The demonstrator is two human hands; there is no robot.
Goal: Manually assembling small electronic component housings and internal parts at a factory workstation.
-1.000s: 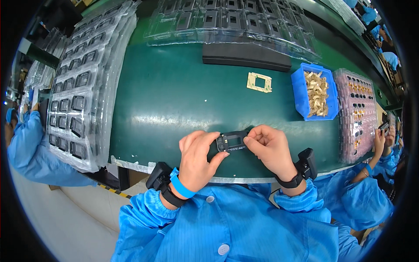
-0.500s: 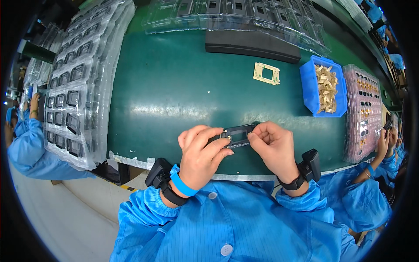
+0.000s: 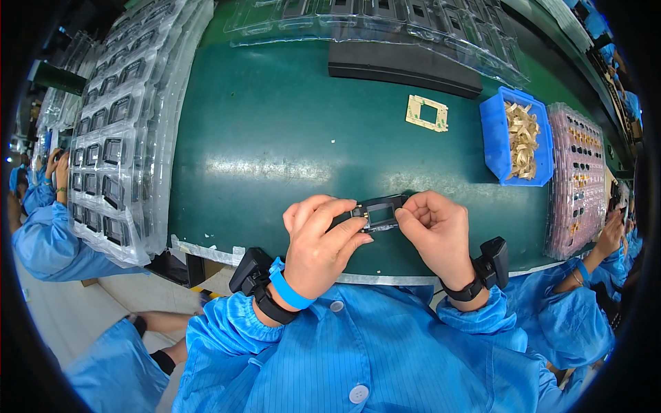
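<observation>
A small black rectangular frame part [image 3: 381,215] with a window in its middle is held between my two hands, just above the near edge of the green table. My left hand [image 3: 321,228] pinches its left end between thumb and fingers, beside small gold-coloured spots. The right hand [image 3: 438,227] grips the opposite end with thumb and curled forefinger. My fingers cover both ends of the part. Farther off, a cream-coloured rectangular sheet [image 3: 414,113] with a square cutout lies flat on the table.
A blue bin [image 3: 493,141] holds many tan strips. Right of it stand stacked pinkish trays [image 3: 559,172] of small parts. Clear trays [image 3: 155,172] with black frames line the left; more trays [image 3: 406,31] rest by a long black box [image 3: 406,72]. Co-workers in blue sit on both sides.
Both hands keep their grip on the frame part, with only a slight shift. The window now looks see-through rather than greyish. A person's blue garment and limb have appeared at lower left.
</observation>
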